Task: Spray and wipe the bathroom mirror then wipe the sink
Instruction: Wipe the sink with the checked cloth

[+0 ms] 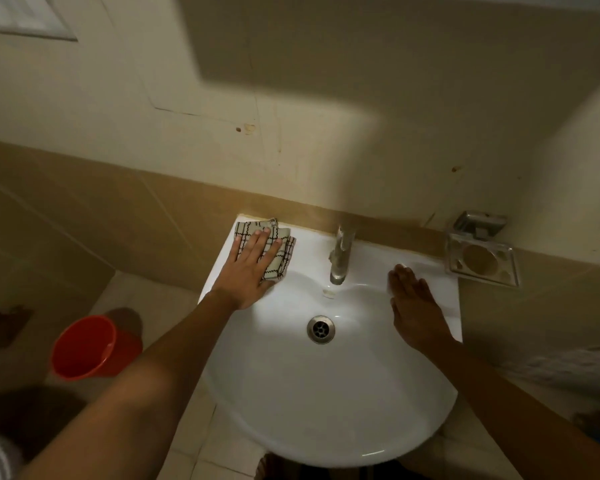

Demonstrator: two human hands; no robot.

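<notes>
A white round sink hangs on the tiled wall below me, with a metal drain in its bowl and a metal tap at the back. My left hand lies flat, fingers spread, pressing a checked cloth onto the sink's back left corner. Resting flat on the right rim, my right hand holds nothing. The mirror is out of view, apart from a pale edge at the very top.
A red bucket stands on the floor to the left of the sink. A metal soap dish holder is fixed to the wall at the right. Beige tiles run behind the sink; pale floor tiles lie underneath.
</notes>
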